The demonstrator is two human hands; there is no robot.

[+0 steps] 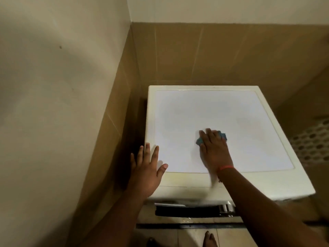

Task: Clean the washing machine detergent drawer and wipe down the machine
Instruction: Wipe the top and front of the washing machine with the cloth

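Blue cloth [223, 135] lies mostly hidden under my right hand [212, 148], fingers flat, pressing it onto the washing machine [187, 113] top. My left hand [146, 168] rests spread at the front left corner, holding nothing. The machine's front is blurred and cut off below.

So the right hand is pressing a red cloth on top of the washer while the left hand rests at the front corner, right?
Not quite: the cloth is blue, not red, as the head view shows. The right hand does press it on the washer top, and the left hand rests at the front corner.
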